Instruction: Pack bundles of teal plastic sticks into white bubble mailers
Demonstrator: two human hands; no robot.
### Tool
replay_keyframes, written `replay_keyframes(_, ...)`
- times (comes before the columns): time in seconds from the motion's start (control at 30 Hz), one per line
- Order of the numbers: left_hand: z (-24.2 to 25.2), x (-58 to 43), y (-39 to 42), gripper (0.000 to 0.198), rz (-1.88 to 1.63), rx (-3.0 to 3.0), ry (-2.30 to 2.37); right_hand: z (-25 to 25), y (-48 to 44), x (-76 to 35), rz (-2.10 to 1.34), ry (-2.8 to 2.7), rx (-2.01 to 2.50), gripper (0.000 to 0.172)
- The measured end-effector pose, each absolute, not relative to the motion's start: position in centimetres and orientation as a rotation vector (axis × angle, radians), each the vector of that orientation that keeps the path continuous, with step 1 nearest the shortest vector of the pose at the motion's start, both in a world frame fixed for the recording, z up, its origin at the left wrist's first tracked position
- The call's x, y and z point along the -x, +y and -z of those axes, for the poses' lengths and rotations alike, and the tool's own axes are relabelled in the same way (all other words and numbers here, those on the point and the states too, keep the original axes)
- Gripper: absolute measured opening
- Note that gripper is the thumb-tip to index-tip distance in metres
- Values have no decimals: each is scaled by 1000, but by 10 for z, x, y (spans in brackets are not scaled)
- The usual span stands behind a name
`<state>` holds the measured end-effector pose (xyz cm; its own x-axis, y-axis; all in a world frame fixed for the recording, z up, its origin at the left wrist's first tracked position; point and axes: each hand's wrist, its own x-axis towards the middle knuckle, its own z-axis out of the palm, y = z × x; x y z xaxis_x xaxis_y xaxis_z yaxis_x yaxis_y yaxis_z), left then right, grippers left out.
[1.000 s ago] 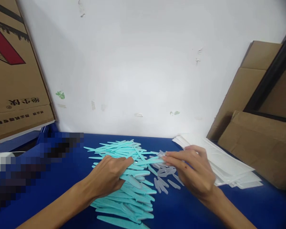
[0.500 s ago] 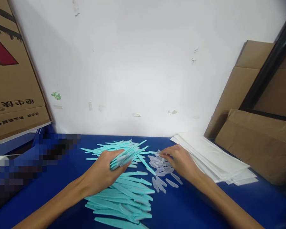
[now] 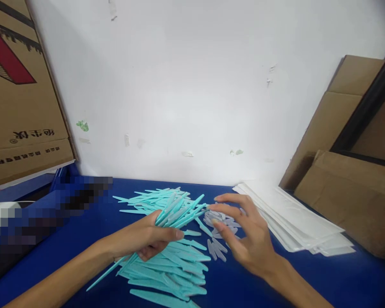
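Observation:
My left hand (image 3: 147, 237) is closed around a bundle of turquoise eyebrow razors (image 3: 179, 211), their ends fanning out to the upper right. One long thin handle pokes out below the palm. Fingers apart, my right hand (image 3: 248, 229) hovers over a small heap of translucent blade caps (image 3: 223, 220). Its index fingertip is close to the tip of one held razor; whether they touch I cannot tell. Under the left hand lies a pile of turquoise razors (image 3: 167, 273), and behind it a second pile of razors (image 3: 144, 201) spreads out.
White flat bags (image 3: 291, 218) are stacked on the blue tabletop (image 3: 250, 286) at the right. Beyond them lean brown cardboard pieces (image 3: 349, 201). A printed carton (image 3: 22, 102) stands at the left, and a white wall (image 3: 186, 94) closes off the back.
My left hand has turned over, so its thumb now lies across the front of the bundle. My right hand has lifted from the caps and spread its fingers.

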<state>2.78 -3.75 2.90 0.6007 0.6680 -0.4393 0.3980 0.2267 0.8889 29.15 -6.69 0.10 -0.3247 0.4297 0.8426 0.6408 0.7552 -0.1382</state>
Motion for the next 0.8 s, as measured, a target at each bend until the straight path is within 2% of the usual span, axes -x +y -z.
replay_keyframes(0.1,-24,-35,-42,40,-198,-1361,899,5,-71,-280,117,-2077,817,32)
replay_keyframes(0.27,-19,-45,-49,41,-77,-1319,809,11,-74,-265,-155,-2035,859,12)
replay_keyframes(0.4,-20,-42,-48,43,-38,-1297,800,2,-69,-272,-312,-1894,910,12)
replay_keyframes(0.6,-19,-28,-34,58,-83,-1343,832,-14,-41,-321,-273,-1690,1171,19)
replay_keyframes(0.7,-19,-27,-29,54,-54,-1300,806,-1,-28,-332,-303,-1846,1363,22)
replay_keyframes(0.8,-19,-29,-27,40,33,-1157,732,16,-22,-331,-330,-2008,1442,18)
